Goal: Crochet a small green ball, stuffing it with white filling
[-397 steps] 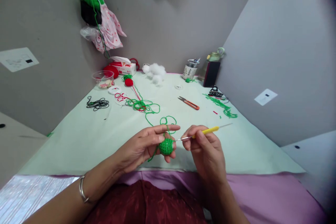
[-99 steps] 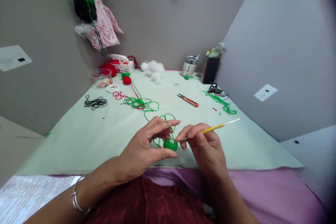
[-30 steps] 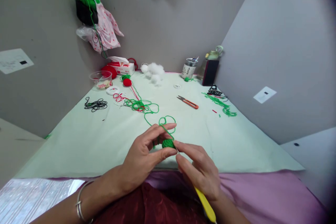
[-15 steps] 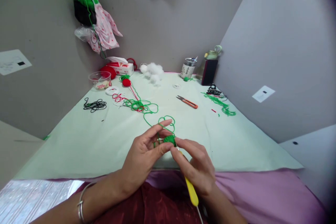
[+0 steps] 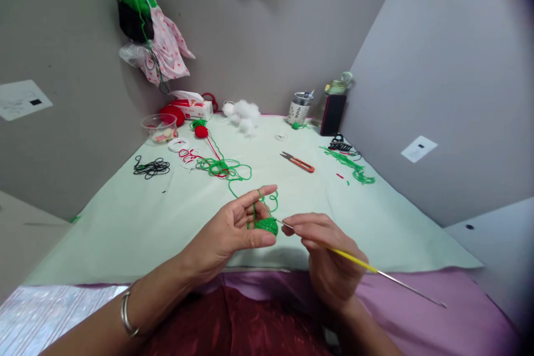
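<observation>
Between the thumb and fingers of my left hand (image 5: 233, 228) is a small green crochet piece (image 5: 267, 226). Green yarn (image 5: 272, 200) loops over the raised index finger of that hand and trails away to the tangle on the table. My right hand (image 5: 331, 250) is closed around a crochet hook (image 5: 354, 258) with a yellow handle and metal ends. One tip of the hook meets the right edge of the crochet piece; whether it passes through a stitch I cannot tell. Its other end points out to the lower right.
Orange thread snips (image 5: 298, 162) lie mid-table. Green yarn (image 5: 219, 167) and black cord (image 5: 151, 167) are at left, with a plastic bowl (image 5: 161, 128) and tissue box (image 5: 194, 107) behind. White stuffing (image 5: 245, 114), a pen cup (image 5: 299, 108) and a phone (image 5: 332, 114) stand at the back.
My right hand has moved right and turned, swinging the hook from steeply downward to a flatter slant. My left hand has shifted slightly, its index finger still raised with the yarn.
</observation>
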Tool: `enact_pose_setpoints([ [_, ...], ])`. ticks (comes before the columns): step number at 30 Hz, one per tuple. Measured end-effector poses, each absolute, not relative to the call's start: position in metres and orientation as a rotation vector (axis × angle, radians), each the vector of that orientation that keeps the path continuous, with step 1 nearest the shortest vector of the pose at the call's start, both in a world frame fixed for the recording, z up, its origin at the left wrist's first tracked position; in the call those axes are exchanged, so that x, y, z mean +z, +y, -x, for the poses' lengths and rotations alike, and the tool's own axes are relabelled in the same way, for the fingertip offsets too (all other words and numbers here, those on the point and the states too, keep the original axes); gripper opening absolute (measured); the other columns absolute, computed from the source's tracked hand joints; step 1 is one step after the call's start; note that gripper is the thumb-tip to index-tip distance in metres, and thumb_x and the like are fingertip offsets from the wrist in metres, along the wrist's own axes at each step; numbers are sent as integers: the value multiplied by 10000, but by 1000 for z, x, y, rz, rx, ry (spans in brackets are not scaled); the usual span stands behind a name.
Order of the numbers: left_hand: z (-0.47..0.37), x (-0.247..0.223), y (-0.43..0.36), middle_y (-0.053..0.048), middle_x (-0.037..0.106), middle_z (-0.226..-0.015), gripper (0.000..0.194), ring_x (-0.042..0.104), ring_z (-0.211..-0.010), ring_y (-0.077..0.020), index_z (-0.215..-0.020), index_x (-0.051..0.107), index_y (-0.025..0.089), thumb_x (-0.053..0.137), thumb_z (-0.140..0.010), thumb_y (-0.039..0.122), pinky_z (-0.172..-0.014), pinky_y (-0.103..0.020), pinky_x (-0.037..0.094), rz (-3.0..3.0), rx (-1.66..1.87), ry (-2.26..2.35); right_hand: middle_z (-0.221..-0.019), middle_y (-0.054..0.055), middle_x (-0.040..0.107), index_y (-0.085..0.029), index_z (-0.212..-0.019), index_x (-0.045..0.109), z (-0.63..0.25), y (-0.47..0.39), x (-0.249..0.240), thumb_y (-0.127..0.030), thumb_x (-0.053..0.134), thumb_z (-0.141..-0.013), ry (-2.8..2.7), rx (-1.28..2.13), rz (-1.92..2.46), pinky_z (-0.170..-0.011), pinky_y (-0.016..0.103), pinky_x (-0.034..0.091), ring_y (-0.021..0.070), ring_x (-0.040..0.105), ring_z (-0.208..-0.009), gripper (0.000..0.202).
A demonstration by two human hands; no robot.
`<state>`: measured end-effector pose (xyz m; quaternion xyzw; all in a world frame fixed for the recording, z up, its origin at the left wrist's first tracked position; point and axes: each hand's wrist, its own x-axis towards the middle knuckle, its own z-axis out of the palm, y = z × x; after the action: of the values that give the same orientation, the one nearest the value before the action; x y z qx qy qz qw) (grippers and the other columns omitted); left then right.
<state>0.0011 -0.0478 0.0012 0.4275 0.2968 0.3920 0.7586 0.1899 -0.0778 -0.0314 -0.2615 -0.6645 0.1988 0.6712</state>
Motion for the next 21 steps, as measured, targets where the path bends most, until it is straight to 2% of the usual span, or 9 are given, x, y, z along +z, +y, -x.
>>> enact_pose_setpoints([
  [4, 4, 2, -47, 14, 579, -936, 653, 536, -878, -121, -1359, 707, 294, 903, -740, 222, -835, -263, 426, -1011, 837, 633, -888, 45, 794, -260, -1060, 799, -199, -79, -30, -161, 628, -1006, -1482, 634, 647, -733, 343, 615, 188, 737, -830, 205],
  [10, 7, -1, -43, -8, 575, -916, 459, 573, -776, -127, -1274, 773, 234, 785, -817, 275, -748, -286, 446, -922, 744, 501, -834, 54, 782, -231, -952, 813, -199, -72, -27, -261, 678, -982, -1238, 940, 593, -570, 278, 572, 149, 686, -634, 141],
  [13, 7, -2, -43, -12, 589, -916, 439, 605, -789, -138, -1270, 774, 222, 781, -836, 286, -781, -304, 462, -926, 721, 479, -803, 50, 781, -216, -903, 807, -198, -70, -24, -280, 703, -966, -1139, 1079, 581, -528, 239, 543, 124, 667, -581, 137],
  [16, 5, -2, -44, -22, 648, -1003, 436, 632, -915, -155, -1267, 773, 257, 822, -835, 267, -883, -309, 457, -981, 752, 509, -784, 25, 770, -230, -897, 794, -196, -70, -22, -309, 700, -974, -1098, 1163, 557, -522, 225, 526, 101, 634, -535, 144],
  [18, 3, -3, -46, -24, 670, -1067, 489, 627, -982, -162, -1276, 765, 283, 861, -800, 220, -907, -304, 457, -1019, 778, 536, -806, 19, 766, -251, -926, 795, -192, -72, -23, -325, 689, -983, -1139, 1110, 546, -538, 236, 528, 111, 640, -569, 141],
  [21, 0, -5, -48, -15, 662, -1043, 600, 630, -972, -170, -1315, 734, 293, 892, -748, 176, -884, -309, 483, -1067, 813, 594, -871, 31, 759, -270, -976, 800, -186, -75, -26, -297, 669, -997, -1275, 877, 613, -625, 275, 557, 151, 677, -716, 135],
])
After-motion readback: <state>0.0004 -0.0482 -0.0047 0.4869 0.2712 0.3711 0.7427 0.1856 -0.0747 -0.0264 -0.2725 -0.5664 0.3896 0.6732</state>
